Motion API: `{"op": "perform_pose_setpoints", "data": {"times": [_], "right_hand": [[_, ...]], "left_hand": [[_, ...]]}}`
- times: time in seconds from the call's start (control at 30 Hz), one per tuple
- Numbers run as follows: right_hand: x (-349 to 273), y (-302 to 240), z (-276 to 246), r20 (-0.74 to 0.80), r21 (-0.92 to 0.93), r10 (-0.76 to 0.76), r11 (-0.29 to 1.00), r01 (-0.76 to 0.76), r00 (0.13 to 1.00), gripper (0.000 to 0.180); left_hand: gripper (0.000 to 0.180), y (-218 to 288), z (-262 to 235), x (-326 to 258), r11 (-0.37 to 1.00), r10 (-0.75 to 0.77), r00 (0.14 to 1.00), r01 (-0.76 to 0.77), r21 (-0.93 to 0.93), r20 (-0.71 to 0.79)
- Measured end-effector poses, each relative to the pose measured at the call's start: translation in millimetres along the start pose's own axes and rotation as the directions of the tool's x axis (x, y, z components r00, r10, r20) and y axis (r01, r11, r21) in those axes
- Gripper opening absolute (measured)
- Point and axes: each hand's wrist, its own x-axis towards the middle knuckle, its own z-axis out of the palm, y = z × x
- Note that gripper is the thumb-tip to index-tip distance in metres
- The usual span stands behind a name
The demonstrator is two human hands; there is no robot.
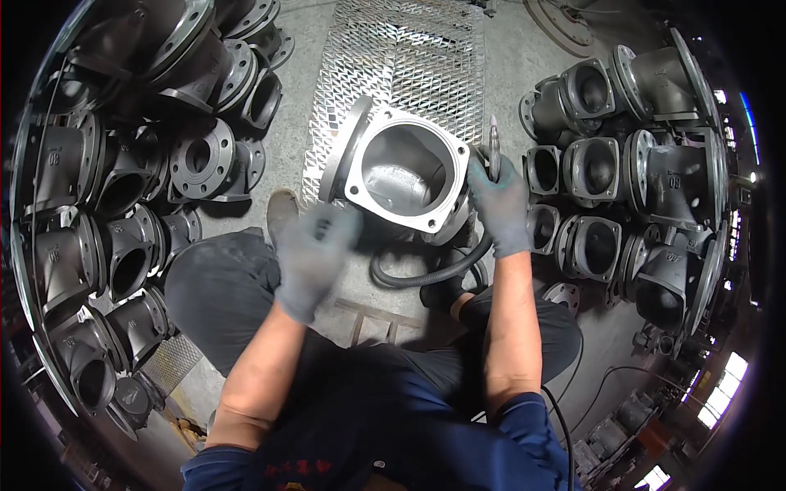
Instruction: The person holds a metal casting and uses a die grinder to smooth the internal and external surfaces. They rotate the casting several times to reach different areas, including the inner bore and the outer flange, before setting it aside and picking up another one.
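Note:
A grey cast valve body (401, 182) with a bright square flange facing up sits in front of me. Its opening shows a shiny inner wall, and a round flange (340, 151) stands on its left side. In a grey glove, my right hand (499, 204) is closed around a slim pen-like grinder (494, 151) with a pale pinkish tip pointing up, just right of the casting. A black corrugated hose (426, 280) curves below the casting towards that hand. My left hand (321, 245), also gloved, is motion-blurred near the casting's lower left; its fingers are smeared.
Similar valve bodies are stacked on the left (131, 254) and right (594, 168). A metal mesh grating (409, 57) lies on the concrete floor beyond the casting. My legs (225, 286) flank the work, and a thin black cable (561, 421) runs past my right arm.

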Motion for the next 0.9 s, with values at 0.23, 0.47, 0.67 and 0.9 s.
{"op": "perform_pose_setpoints", "data": {"times": [0.23, 0.47, 0.67, 0.9], "right_hand": [[-8, -12, 15, -0.025, -0.002, 0.004, 1.0, -0.005, 1.0, 0.04], [11, 12, 2, 0.048, 0.022, -0.013, 1.0, 0.012, 0.999, 0.047], [13, 20, -1, 0.1, -0.019, -0.05, 0.998, 0.052, 0.994, 0.052], [-3, 0, -2, 0.056, -0.05, -0.03, 0.998, 0.033, 0.998, 0.062]], "left_hand": [[0.064, -39, -5, 122, 0.964, 0.203, 0.973, -0.218, -0.151, -0.11], [0.068, -19, 12, 55, 0.969, -0.043, 0.987, 0.08, -0.232, 0.158], [0.064, -83, 34, 24, 0.846, 0.217, 0.97, -0.131, -0.517, 0.109], [0.069, -104, 32, 32, 0.817, 0.121, 0.979, -0.003, -0.576, 0.166]]}}
